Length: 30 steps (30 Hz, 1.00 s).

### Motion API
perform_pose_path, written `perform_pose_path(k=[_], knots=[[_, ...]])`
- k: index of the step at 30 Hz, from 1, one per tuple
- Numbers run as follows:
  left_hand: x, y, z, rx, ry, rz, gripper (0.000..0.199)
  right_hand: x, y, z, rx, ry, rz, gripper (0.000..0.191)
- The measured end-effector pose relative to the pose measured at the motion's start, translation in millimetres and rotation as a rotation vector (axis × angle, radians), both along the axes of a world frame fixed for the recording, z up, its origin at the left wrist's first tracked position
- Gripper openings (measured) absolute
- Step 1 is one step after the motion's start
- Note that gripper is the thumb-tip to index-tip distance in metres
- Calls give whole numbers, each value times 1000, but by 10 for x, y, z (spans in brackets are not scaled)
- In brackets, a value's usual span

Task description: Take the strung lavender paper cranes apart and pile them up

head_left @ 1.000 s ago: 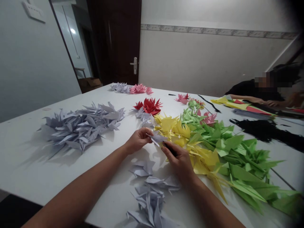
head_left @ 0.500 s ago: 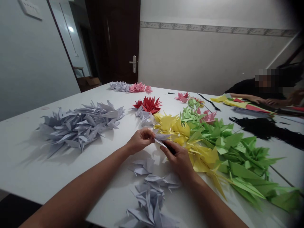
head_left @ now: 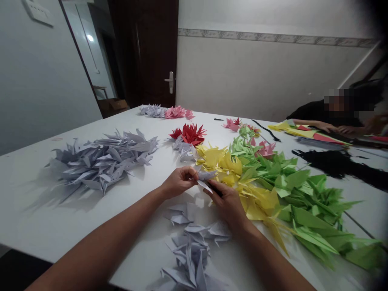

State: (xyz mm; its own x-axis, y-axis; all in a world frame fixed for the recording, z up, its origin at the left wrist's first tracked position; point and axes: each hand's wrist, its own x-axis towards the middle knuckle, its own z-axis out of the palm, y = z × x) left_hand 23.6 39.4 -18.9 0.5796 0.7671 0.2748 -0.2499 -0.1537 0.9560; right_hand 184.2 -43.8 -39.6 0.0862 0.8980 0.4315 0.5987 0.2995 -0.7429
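Between my hands is a pale lavender folded paper crane (head_left: 206, 175), held above the white table (head_left: 142, 230). My left hand (head_left: 181, 180) pinches its left end between thumb and fingers. From the right, my right hand (head_left: 226, 198) grips it with fingers closed; something dark shows in that hand, too shadowed to name. Nearer to me, several more lavender paper cranes (head_left: 189, 246) lie in a loose row between my forearms. Just beyond my right hand spreads a pile of yellow folded paper cranes (head_left: 222, 159).
A large lavender crane heap (head_left: 106, 161) lies left. Green cranes (head_left: 306, 198) cover the right, with red ones (head_left: 189, 133) farther back. Pink cranes (head_left: 176, 112) sit at the far edge. Black strands (head_left: 339, 163) lie right, near another person's hands (head_left: 325, 126) and coloured paper sheets (head_left: 318, 135).
Both hands stay in almost the same place with the crane. My right fingers have shifted slightly under it, and the crane is tilted a little differently.
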Motion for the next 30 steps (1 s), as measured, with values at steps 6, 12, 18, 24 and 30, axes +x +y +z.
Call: perform_pose_path(k=[6, 12, 18, 24, 30], knots=[[-6, 1, 8, -259, -49, 105, 36, -19, -13, 8, 19, 85, -66, 30], [-13, -41, 75, -491, -79, 86, 39, -78, -71, 73, 13, 42, -28, 27], [17, -88, 63, -498, -70, -41, 35, -77, -75, 74, 16, 42, -8, 28], [-4, -63, 32, -467, -60, -74, 32, -46, -64, 66, 28, 41, -6, 27], [-11, -71, 62, -443, -28, -43, 35, -38, -56, 50, 19, 29, -20, 26]])
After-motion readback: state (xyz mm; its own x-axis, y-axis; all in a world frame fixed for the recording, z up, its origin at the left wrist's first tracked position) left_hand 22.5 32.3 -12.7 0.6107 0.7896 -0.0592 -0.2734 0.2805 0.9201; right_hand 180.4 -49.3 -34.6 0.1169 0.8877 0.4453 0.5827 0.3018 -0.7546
